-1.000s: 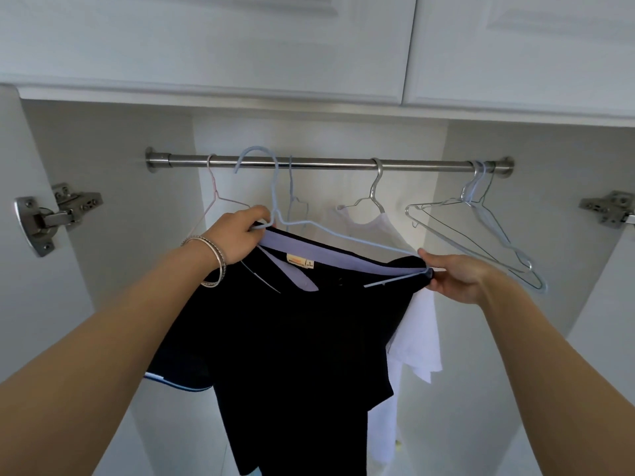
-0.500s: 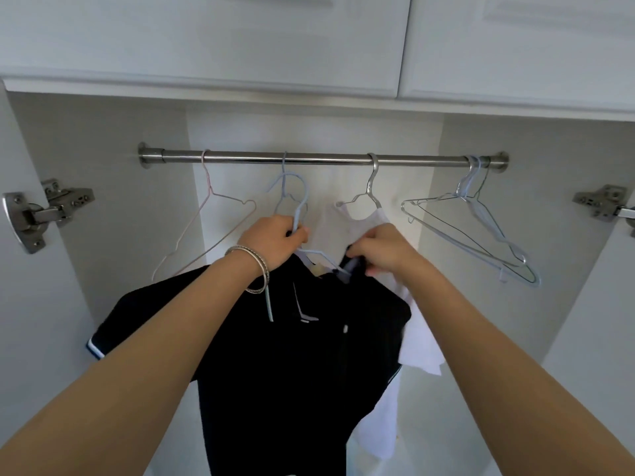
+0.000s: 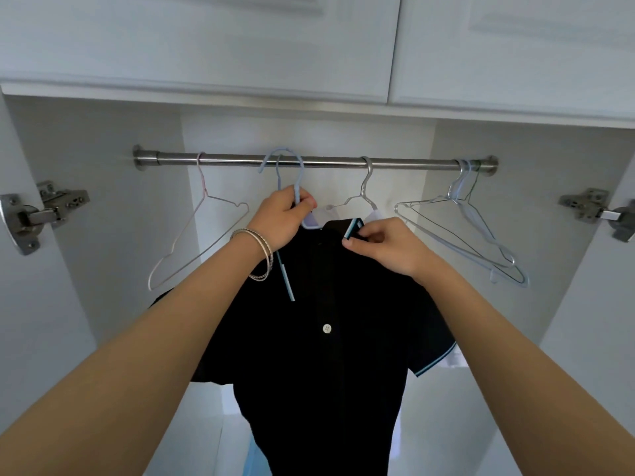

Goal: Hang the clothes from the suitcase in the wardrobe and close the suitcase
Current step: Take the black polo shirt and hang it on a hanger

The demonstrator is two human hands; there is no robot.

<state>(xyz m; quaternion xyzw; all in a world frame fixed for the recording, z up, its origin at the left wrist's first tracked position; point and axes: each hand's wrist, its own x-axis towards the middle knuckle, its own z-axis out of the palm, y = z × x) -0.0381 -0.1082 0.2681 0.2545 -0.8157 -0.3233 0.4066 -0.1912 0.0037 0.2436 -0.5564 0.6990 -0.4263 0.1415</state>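
White wardrobe interior, below steel rail (image 3: 240, 162): left hand (image 3: 281, 218) gripping blue hanger (image 3: 298, 187) neck, hook at rail; right hand (image 3: 381, 243) pinching black shirt (image 3: 326, 338) collar; next, probably seat hook, then release.

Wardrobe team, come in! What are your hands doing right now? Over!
Left hand grips blue hanger, hook at rail. Right hand pinches black shirt collar. Nothing in the way.

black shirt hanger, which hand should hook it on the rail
Left. The left hand already grips the blue hanger by its neck, its hook level with the rail. The right hand only pinches the shirt collar.
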